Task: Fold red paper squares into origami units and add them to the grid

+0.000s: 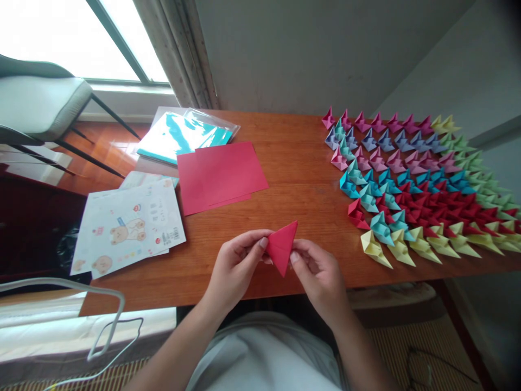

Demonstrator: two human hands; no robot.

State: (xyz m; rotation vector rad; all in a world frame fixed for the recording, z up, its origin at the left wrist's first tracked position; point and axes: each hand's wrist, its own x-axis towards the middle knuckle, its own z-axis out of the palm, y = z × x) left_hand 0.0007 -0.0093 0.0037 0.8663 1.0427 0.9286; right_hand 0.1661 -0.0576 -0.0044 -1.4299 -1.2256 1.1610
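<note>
In the head view, we hold a red folded paper (283,247) just above the desk (297,184), near its front edge. Our left hand (242,258) pinches its left side, thumb in front and fingers behind, presumably to steady it while leaving the face exposed. Our right hand (321,271) is loosely curled, thumb and fingertips at the right edge; we cannot tell whether they grip it. The red sheets (223,176) lie flat to the left, probably for easy reach, while folded paper pieces (437,203) stand in rows by colour at right, perhaps for sorting. A clear plastic sleeve (227,127) holds turquoise paper (211,139); whether the bear-printed packets (130,228) contain anything, we cannot see.
</note>
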